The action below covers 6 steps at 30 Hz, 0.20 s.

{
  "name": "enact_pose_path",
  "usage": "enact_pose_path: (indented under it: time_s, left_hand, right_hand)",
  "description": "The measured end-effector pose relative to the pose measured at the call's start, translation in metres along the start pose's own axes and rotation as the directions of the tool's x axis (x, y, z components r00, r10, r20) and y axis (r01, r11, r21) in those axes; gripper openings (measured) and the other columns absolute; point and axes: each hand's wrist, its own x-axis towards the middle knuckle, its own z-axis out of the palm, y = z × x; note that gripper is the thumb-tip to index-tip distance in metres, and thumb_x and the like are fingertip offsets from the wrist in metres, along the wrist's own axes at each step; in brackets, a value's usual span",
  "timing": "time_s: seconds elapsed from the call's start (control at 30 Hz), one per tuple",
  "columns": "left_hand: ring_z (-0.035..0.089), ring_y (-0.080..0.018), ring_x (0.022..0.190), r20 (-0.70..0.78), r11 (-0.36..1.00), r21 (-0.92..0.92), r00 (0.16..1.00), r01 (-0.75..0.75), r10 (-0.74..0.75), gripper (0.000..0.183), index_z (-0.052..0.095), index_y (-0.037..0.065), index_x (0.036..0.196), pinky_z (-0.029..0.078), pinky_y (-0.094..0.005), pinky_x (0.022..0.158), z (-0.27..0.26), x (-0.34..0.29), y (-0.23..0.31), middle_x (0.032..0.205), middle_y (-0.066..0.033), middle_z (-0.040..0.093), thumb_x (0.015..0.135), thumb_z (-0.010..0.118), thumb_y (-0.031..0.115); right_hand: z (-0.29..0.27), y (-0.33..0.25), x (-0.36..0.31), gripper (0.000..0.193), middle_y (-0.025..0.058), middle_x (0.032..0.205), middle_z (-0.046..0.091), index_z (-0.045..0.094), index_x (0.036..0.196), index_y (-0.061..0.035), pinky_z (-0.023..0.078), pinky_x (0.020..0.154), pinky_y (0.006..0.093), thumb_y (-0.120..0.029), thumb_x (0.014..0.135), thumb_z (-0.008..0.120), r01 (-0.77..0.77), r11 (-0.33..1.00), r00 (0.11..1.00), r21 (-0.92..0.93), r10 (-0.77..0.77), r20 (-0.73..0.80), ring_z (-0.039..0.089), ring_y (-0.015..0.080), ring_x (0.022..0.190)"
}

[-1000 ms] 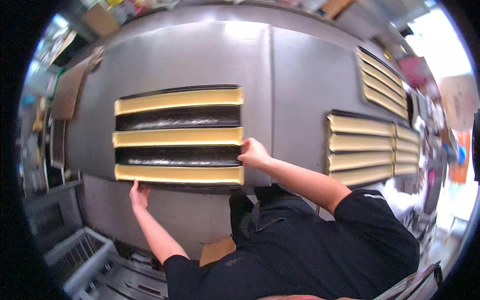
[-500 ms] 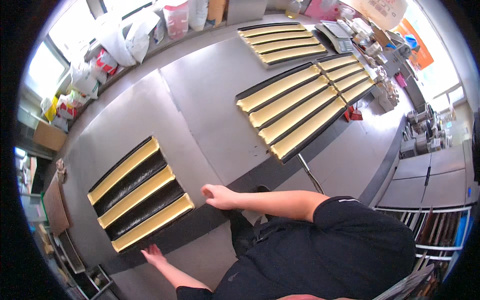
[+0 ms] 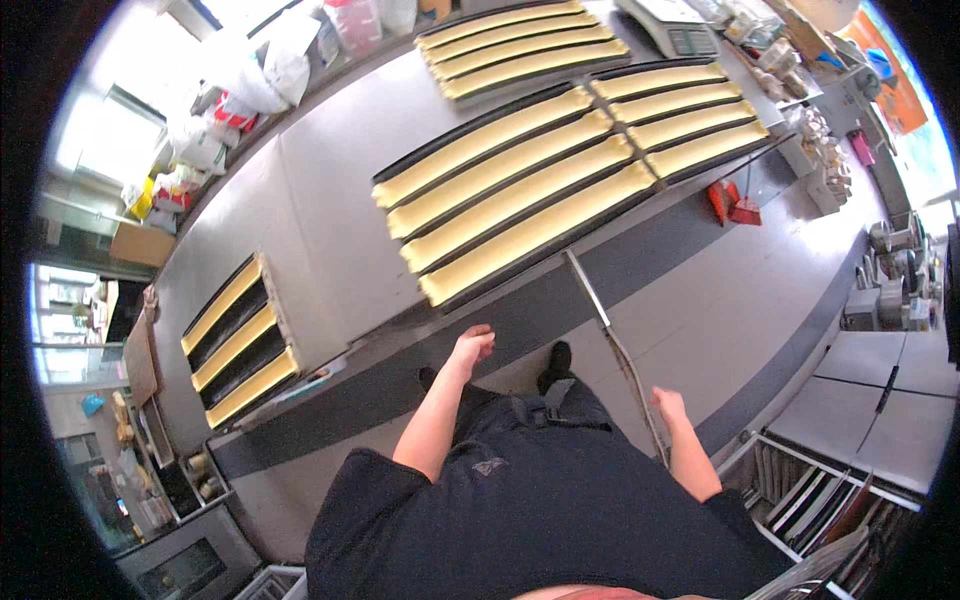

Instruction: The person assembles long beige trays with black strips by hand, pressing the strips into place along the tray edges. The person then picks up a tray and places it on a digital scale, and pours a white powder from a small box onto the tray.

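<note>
My left hand (image 3: pixel 475 345) is over the floor, fingers curled in with nothing visible in them. My right hand (image 3: pixel 668 402) hangs over the floor at the right, beside a metal pole (image 3: pixel 590 290); its fingers are loosely closed and no object shows. Neither hand touches a tray. Nearest to the left hand lies a black ridged tray (image 3: pixel 450 138) filled with pale yellow dough strips (image 3: pixel 535 245). A similar tray (image 3: pixel 650 68) adjoins it on the right, and another (image 3: pixel 490 20) lies behind. On the left, a black tray (image 3: pixel 245 366) has three strips with bare dark channels between them.
The trays lie on a long steel table (image 3: pixel 340 220). A white bench scale (image 3: pixel 665 22) stands at its far right. On the floor is a red dustpan (image 3: pixel 745 210). Bags (image 3: pixel 240 70) line the window side. Beside my right arm are a tray rack (image 3: pixel 800 510) and steel doors (image 3: pixel 850 400).
My body has turned and shifted right, away from the left tray. My left hand, open beside that tray earlier, has curled closed. My right hand has swung rightward and down, away from the table.
</note>
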Motion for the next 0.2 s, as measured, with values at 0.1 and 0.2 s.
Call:
enact_pose_path:
  time_s: [0.1,0.2]
  left_hand:
    - [0.067,-0.0261,0.127,0.13,0.885,-0.458,0.991,0.084,-0.027,0.061,0.06,0.013,0.15,0.047,-0.0443,0.105,0.067,0.016,0.053,0.139,-0.0024,0.072,0.099,0.081,0.041]
    - [0.043,-0.0294,0.157,0.181,0.722,-0.691,0.975,0.032,0.129,0.063,0.06,0.017,0.151,0.028,-0.054,0.128,0.11,0.053,0.067,0.16,-0.0087,0.06,0.098,0.082,0.043]
  right_hand:
    - [-0.083,0.075,-0.001,0.038,0.0058,0.089,0.079,0.072,0.103,-0.0121,0.053,0.064,0.0363,-0.05,0.103,0.069,-0.253,0.84,0.966,0.48,0.188,0.18,0.074,0.0221,0.082]
    - [-0.135,0.121,0.016,0.048,0.0087,0.098,0.082,0.069,0.12,-0.008,0.053,0.059,0.0382,-0.052,0.1,0.074,-0.318,0.64,0.929,0.699,0.356,0.097,0.076,0.0261,0.076]
